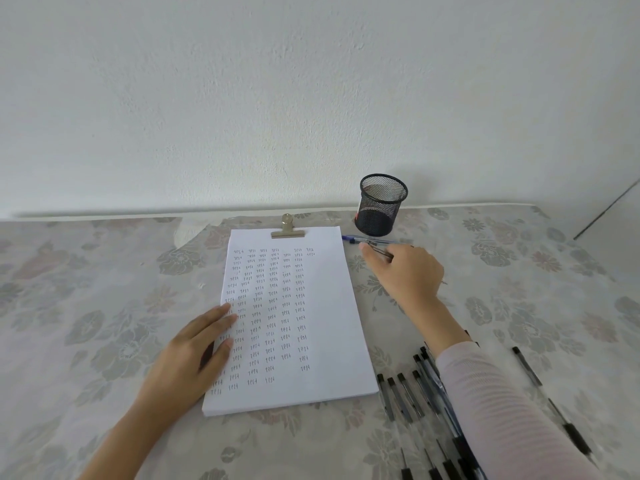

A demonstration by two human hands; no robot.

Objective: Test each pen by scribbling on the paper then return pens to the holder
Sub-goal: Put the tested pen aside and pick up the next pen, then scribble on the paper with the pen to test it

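A white paper pad [311, 341] with a brass clip [287, 230] lies in the middle of the table, covered with rows of small written words. My left hand [194, 358] rests flat on its left edge, fingers apart. My right hand [405, 271] lies to the right of the pad's top, its fingers closed around a pen [379, 250]. Just beyond it a blue pen [360, 240] lies on the cloth. The black mesh holder [381, 206] stands upright behind them near the wall and looks empty. Several black pens [405, 396] lie beside the pad's lower right corner, partly hidden by my sleeve.
A floral tablecloth [104, 306] covers the table, which ends at a white wall [277, 98]. Two more black pens [526, 365] lie at the right, beyond my forearm.
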